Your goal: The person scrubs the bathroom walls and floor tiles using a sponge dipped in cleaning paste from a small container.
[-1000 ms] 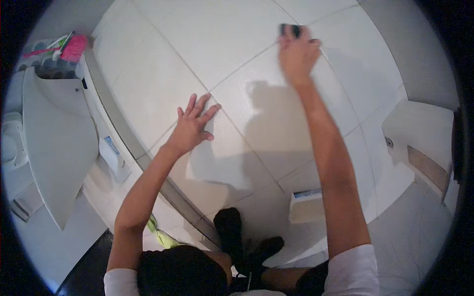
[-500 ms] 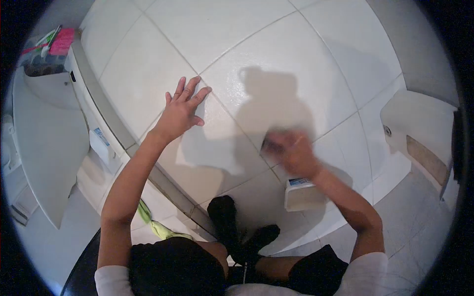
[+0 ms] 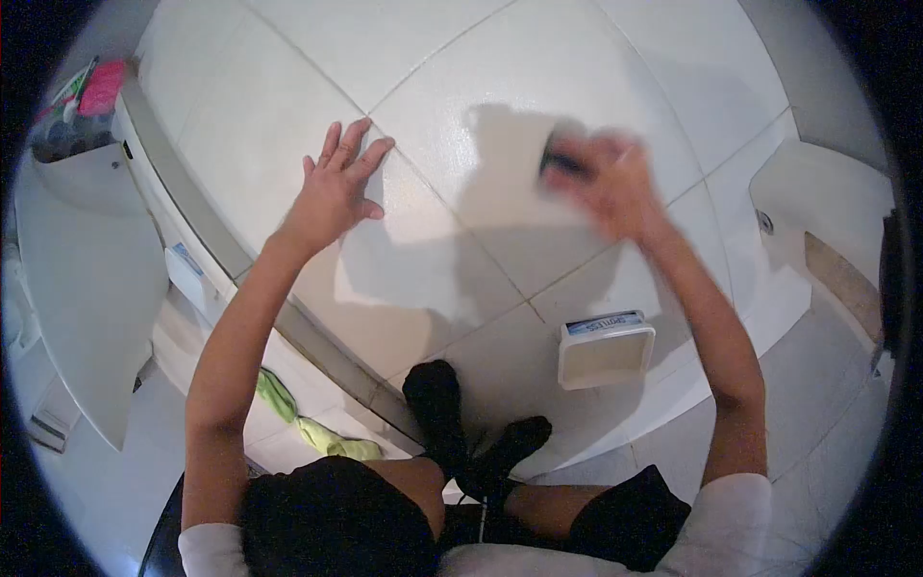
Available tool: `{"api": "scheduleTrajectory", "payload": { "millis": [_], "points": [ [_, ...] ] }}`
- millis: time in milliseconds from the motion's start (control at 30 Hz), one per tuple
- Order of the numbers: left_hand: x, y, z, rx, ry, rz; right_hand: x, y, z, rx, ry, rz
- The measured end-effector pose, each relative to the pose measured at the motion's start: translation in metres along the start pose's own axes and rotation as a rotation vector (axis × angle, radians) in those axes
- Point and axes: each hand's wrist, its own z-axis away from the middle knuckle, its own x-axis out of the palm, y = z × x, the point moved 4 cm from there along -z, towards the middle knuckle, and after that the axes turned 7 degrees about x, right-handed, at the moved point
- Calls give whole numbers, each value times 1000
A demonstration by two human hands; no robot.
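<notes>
My left hand rests on the white tiled surface with its fingers spread, and it holds nothing. My right hand is smeared by motion over the same tiles, up and to the right of their middle. Its fingers are closed around a small dark pad-like object, too blurred to tell its exact kind. Below that hand is a white plastic tub with a blue label.
At the left, a ledge carries another white-and-blue item. Green cloth lies near my black-socked feet. White fixtures stand at the left and right. Pink and green items sit at upper left.
My right hand has moved up and slightly right across the tiles with the dark object, uncovering more of the tub. My left hand stays spread on the tiles; the view has shifted slightly.
</notes>
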Motion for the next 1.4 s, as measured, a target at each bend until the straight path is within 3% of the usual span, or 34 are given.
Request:
{"api": "scheduleTrajectory", "payload": {
  "millis": [33, 67, 133, 167, 200, 233, 300, 433, 467, 533, 567, 600, 633, 667, 700, 767, 833, 900, 967, 1033, 1100, 1167, 1233, 1300, 1400],
  "points": [
    [0, 1, 0, 5, 9, -5, -26, 14, 4, -103, 371, 227],
    [0, 1, 1, 8, 6, -1, -23, 8, 4, -100, 366, 229],
    [0, 2, -2, -21, -28, -34, -9, -14, 1, 26, 200, -77],
    [-1, 3, -3, -13, -21, -32, 33, -25, 8, 145, -15, -187],
    [-1, 4, -2, -10, -20, -37, 40, -54, 34, -230, -19, -151],
    [-1, 3, -2, -9, -25, -44, 35, -44, 39, -227, -15, -148],
    [-2, -1, -2, 13, -15, -46, 16, -14, 71, -533, -103, -134],
    [0, 2, -2, -11, -41, -34, -62, 92, 95, -35, 217, 297],
    [-1, 3, -3, -4, -30, -34, -57, 91, 96, -34, 222, 308],
    [-1, 3, -3, -16, -65, -71, -28, 88, 104, 304, 483, 288],
    [-1, 3, -2, -2, -49, -75, 8, 69, 98, 450, 441, -167],
    [1, 2, -1, -1, -50, -77, 39, 35, 87, 422, 198, -109],
    [1, 3, -1, 8, -49, -83, 37, -16, 81, 233, 56, -636],
    [-1, 5, -1, 11, -35, -86, 25, -54, 82, -247, 173, -93],
    [-4, 8, -2, 47, -19, -101, 21, -42, 78, -224, 198, -68],
    [-1, 7, -1, 14, -57, -109, 17, 11, 57, 110, 191, -377],
    [0, 9, -1, 37, -62, -120, -21, 77, 66, 284, 456, 0],
    [-1, 9, -2, 21, -56, -125, -34, 104, 91, 651, 642, 212],
    [-1, 10, -4, 20, -63, -131, -6, 81, 98, 798, 634, 296],
    [-4, 12, -1, 22, -72, -138, 18, 33, 98, 502, 520, 121],
    [-4, 12, -1, 39, -91, -111, 4, 28, 93, 473, 359, 142],
    [-3, 13, -3, 42, -108, -135, -12, 86, 84, 607, 538, 371],
    [-4, 13, -1, 26, -107, -126, -51, 135, 85, 883, 592, 492],
    [-3, 10, -2, 32, -112, -140, -29, 143, 96, 888, 662, 397],
    [-2, 9, -1, 14, -115, -150, 5, 69, 125, 643, 419, 152]
  ]
}}
